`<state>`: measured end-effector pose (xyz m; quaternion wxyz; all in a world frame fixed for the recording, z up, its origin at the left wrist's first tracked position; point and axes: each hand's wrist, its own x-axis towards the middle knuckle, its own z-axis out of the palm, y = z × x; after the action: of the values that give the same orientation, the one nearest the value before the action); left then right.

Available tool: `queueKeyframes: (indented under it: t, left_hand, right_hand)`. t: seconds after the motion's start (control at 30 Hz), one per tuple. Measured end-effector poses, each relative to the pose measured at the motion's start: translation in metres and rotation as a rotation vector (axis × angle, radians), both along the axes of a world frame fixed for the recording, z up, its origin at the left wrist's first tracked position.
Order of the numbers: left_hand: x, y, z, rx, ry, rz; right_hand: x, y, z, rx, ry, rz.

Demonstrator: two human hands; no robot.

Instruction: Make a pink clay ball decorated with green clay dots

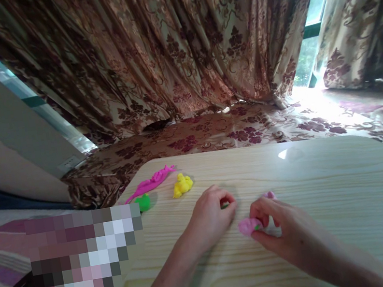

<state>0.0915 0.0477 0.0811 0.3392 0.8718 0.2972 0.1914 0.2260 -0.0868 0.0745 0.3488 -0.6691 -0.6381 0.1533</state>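
Note:
Between the thumb and fingers of my right hand [282, 224] is a lump of pale pink modelling clay [248, 226] with a small green spot on it. Another bit of pale pink clay [269, 195] shows just behind those fingers; whether it joins the lump, I cannot tell. My left hand [212, 211] is closed in a pinch just left of the lump, apart from it. A sliver of green clay [225, 205] shows inside its curled fingers, mostly hidden.
Toward the table's [314, 176] far left lie a long magenta clay strip [152, 182], a yellow clay lump [182, 184] and a green clay lump [143, 202]. A blurred-out figure [86, 259] is at the left edge. Patterned curtains [167, 44] hang behind.

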Motion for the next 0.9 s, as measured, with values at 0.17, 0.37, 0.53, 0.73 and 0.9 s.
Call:
queueKeyframes:
  t: [0.17, 0.37, 0.53, 0.73, 0.9]
  left_hand:
    - [0.0, -0.005, 0.012, -0.017, -0.083, 0.023]
    - [0.008, -0.028, 0.038, -0.62, -0.272, -0.158]
    - [0.013, -0.034, 0.034, -0.79, -0.338, -0.091]
    - [0.014, -0.036, 0.031, -0.81, -0.342, -0.121]
    - [0.015, -0.039, 0.032, -0.763, -0.338, -0.133]
  right_hand:
    - [0.013, 0.002, 0.013, 0.08, 0.26, -0.016]
    - [0.019, 0.001, 0.021, 0.168, 0.409, -0.009]
    - [0.023, -0.001, 0.025, 0.377, 0.241, -0.102]
    - [0.026, 0.0, 0.027, 0.383, 0.159, -0.054]
    - [0.024, -0.002, 0.026, 0.376, 0.094, -0.056]
